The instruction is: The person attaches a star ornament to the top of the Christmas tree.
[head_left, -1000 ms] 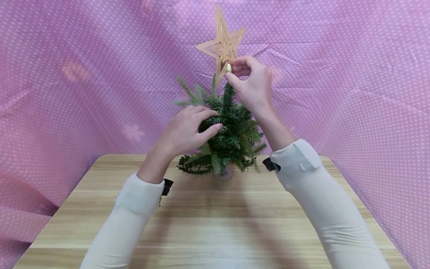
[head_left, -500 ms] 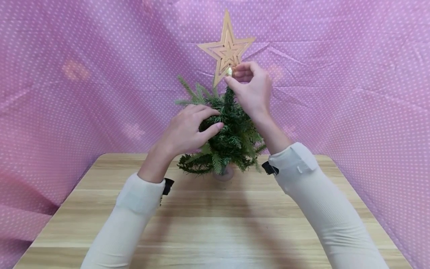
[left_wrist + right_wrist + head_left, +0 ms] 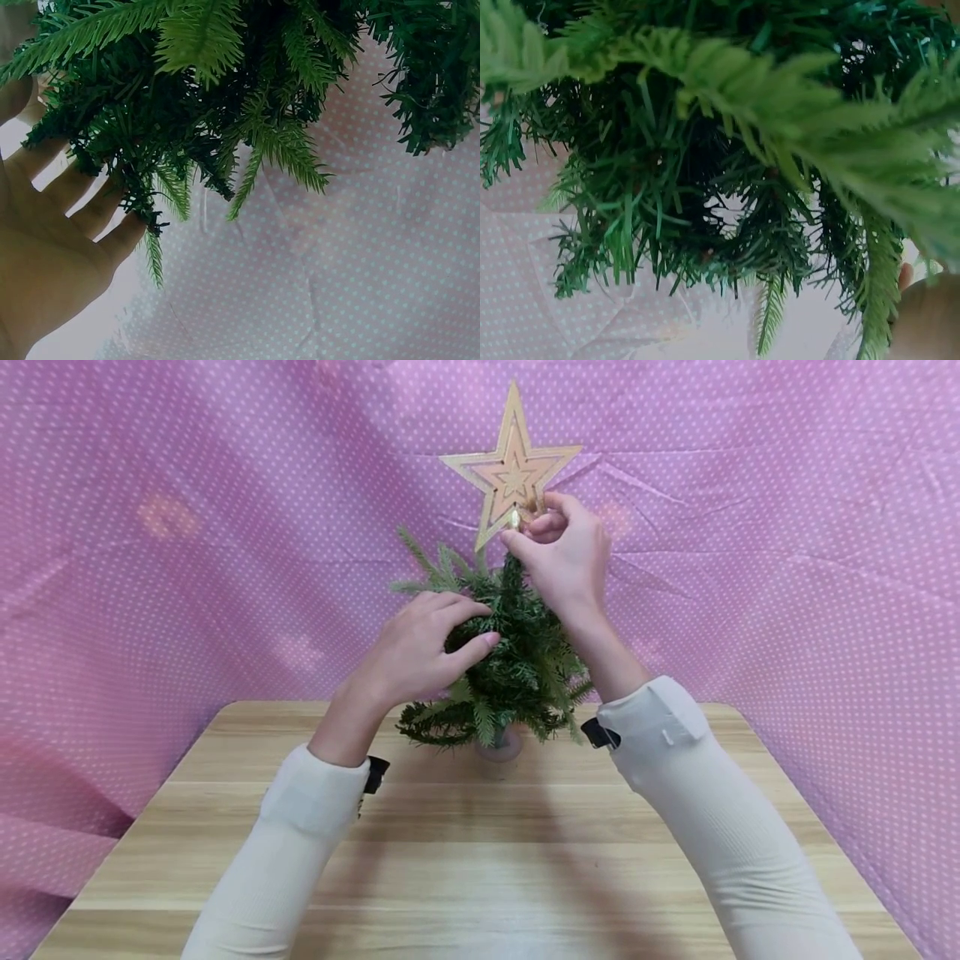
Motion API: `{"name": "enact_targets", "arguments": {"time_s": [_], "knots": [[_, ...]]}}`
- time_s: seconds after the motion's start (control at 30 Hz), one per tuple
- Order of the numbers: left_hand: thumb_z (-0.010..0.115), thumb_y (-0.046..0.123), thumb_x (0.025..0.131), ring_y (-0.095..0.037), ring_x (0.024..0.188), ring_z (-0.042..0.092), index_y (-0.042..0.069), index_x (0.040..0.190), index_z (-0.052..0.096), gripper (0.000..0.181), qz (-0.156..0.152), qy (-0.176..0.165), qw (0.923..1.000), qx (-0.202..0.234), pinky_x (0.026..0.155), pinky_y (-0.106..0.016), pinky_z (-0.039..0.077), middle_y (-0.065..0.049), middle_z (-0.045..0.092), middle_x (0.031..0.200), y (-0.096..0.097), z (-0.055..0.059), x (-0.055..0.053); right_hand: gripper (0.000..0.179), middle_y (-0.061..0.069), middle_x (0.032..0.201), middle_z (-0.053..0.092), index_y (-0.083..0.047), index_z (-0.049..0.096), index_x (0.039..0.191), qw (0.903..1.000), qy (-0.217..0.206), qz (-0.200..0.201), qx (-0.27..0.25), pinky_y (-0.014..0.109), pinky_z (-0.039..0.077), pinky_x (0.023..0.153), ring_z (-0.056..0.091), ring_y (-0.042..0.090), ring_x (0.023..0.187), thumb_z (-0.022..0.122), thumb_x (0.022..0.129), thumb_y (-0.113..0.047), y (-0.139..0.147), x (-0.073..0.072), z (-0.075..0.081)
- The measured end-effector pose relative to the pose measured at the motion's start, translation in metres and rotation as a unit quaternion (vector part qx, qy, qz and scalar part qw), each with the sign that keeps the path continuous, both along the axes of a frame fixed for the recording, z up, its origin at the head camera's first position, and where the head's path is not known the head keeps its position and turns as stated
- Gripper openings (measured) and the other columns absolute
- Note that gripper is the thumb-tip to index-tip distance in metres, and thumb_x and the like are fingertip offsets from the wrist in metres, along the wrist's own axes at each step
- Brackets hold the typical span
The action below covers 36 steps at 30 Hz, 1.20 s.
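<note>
A gold star tree topper [image 3: 514, 479] with cut-out inner outlines stands upright at the tip of a small artificial Christmas tree [image 3: 525, 668]. Thumb and fingers of my right hand [image 3: 572, 552] pinch the shiny fitting at the star's lower part, just above the tip. Whether the star is seated on the tip is hard to tell. Lower on the tree's left side, my left hand [image 3: 420, 647] holds the branches between curved fingers and thumb. Its fingers pass behind needles in the left wrist view. Green branches [image 3: 667, 165] fill much of the right wrist view and hide the star there.
The tree's round base [image 3: 500, 745] stands near the back edge of a wooden table [image 3: 465, 877]. Pink polka-dot cloth [image 3: 795, 527] hangs behind and at both sides. Black wrist cameras sit at both white cuffs.
The star has turned from an angled, leftward-tilted pose to upright and face-on, shifting slightly right. My right fingers have shifted a little at its base. The left hand has hardly moved.
</note>
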<state>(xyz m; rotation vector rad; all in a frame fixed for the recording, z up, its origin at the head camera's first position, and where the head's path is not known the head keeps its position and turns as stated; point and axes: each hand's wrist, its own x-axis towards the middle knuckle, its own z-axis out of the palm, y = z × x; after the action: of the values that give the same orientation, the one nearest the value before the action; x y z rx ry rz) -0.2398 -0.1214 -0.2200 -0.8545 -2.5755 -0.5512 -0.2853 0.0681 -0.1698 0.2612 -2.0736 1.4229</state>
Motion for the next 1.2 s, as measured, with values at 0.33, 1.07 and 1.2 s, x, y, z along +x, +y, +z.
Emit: {"name": "enact_targets", "arguments": {"time_s": [0.33,1.07,1.2], "knots": [[0.052,0.052,0.102,-0.026,0.134,0.048,0.016,0.137,0.064,0.051,0.006,-0.008,1.0000,0.000,0.113,-0.048,0.036,-0.005,0.059,0.140,-0.003,-0.001,-0.001,0.046,0.009,0.094,0.072,-0.001,0.071,0.122,0.9994,0.021,-0.009,0.027,0.022,0.055,0.080,0.068,0.015,0.085,0.084,0.086,-0.026,0.011,-0.002,0.005],[0.051,0.051,0.102,-0.025,0.134,0.048,0.017,0.138,0.063,0.051,0.005,-0.003,1.0000,0.001,0.114,-0.048,0.035,-0.005,0.059,0.141,-0.003,-0.001,0.002,0.023,0.014,0.104,0.073,-0.002,0.072,0.116,0.9979,0.027,0.058,0.011,0.027,0.058,0.082,0.070,0.020,0.087,0.070,0.094,-0.008,0.025,-0.005,0.008],[0.051,0.051,0.102,-0.025,0.134,0.048,0.017,0.138,0.063,0.051,0.007,-0.005,1.0000,0.001,0.114,-0.048,0.035,-0.004,0.058,0.141,-0.003,-0.001,0.002,0.020,0.013,0.097,0.072,0.003,0.071,0.112,0.9926,0.034,0.114,-0.024,0.025,0.058,0.077,0.068,0.017,0.078,0.069,0.092,0.001,0.028,-0.007,0.007]]}}
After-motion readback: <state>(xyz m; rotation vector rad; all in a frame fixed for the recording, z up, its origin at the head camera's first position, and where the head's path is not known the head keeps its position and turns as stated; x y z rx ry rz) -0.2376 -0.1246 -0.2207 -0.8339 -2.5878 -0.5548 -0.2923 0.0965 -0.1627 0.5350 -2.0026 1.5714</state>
